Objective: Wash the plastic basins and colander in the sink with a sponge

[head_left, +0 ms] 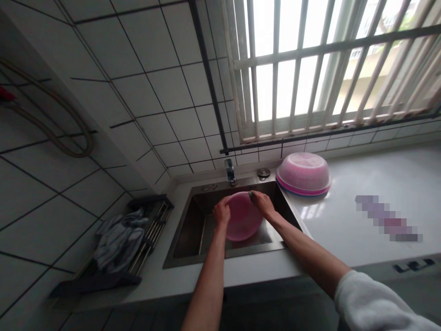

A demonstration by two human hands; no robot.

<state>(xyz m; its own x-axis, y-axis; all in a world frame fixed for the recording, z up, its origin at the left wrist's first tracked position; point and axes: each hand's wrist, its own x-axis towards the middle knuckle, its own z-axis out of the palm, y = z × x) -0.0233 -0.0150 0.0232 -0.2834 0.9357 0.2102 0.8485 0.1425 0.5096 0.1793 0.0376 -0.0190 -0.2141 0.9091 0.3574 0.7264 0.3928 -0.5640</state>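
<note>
Overhead, both bare forearms stretch forward and down into a steel sink (193, 230), the right arm emerging from a white sleeve (375, 303) pushed back past the elbow. The left hand (221, 213) curls over the left rim of a pink bowl (243, 218), fingers closed against its edge; the right hand (262, 203) grips the upper right rim, and something small and dark shows at its fingertips, too small to identify. The two hands sit apart, one on either side of the bowl, both clamped on it.

The bowl is round, smooth, translucent pink plastic, tipped so that its curved face turns toward the camera, and it is held above the sink's floor, directly below the short chrome faucet (229, 172). The sink is rectangular, brushed metal, set into a pale, glossy desk (361, 179).

On the desk, just right of the sink's back corner, lies an upturned pink colander (303, 174), dome-shaped and perforated, resting over a rim of darker pink and blue. Left of the sink, a dark drying rack (151, 234) with metal rods carries a crumpled grey-blue cloth (119, 239). White square tiles with dark grout cover the walls, a hose (65, 133) loops along the left wall, and a barred window (327, 64) lets in bright daylight above the desk.
</note>
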